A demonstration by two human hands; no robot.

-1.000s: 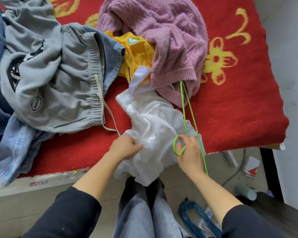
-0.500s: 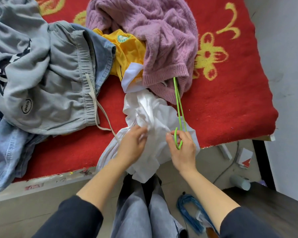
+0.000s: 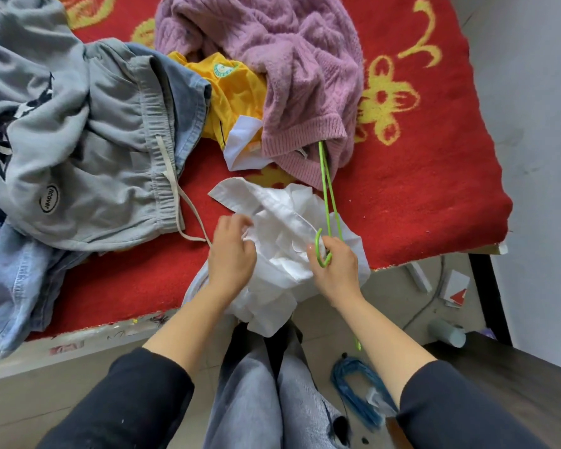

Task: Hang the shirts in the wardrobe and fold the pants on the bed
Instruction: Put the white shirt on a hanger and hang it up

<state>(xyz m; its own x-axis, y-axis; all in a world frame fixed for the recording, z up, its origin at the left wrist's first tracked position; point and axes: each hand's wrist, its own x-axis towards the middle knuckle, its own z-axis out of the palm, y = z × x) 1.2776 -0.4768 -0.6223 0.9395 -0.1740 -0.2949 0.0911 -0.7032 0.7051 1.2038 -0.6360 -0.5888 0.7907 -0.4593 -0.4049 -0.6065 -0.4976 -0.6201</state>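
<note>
Your left hand (image 3: 232,256) is bunching its curled fingers into the crumpled white shirt (image 3: 282,218), while your right hand (image 3: 337,270) is wrapping its fingers round the hook end of the green hanger (image 3: 327,205). The two hands are working just apart at the near edge of the bed (image 3: 418,196). The shirt is lying half on the red cover and half spilling over the edge toward your knees, and its neck opening is not showing clearly among the folds. The hanger's far end is disappearing under the hem of the pink sweater (image 3: 292,66), and that is looking like the main hazard: pulling the wire toward you is likely to snag the knit and drag the sweater along, perhaps with the yellow shirt (image 3: 237,89) tucked partly beneath it. The thin wire is also liable to flex rather than slide cleanly into the cloth. If your left hand loosens, the overhanging shirt is risking a slide to the floor, where a blue cable coil (image 3: 353,393) is lying. The grey pants (image 3: 94,157) are sitting unfolded well off to the left.
</note>
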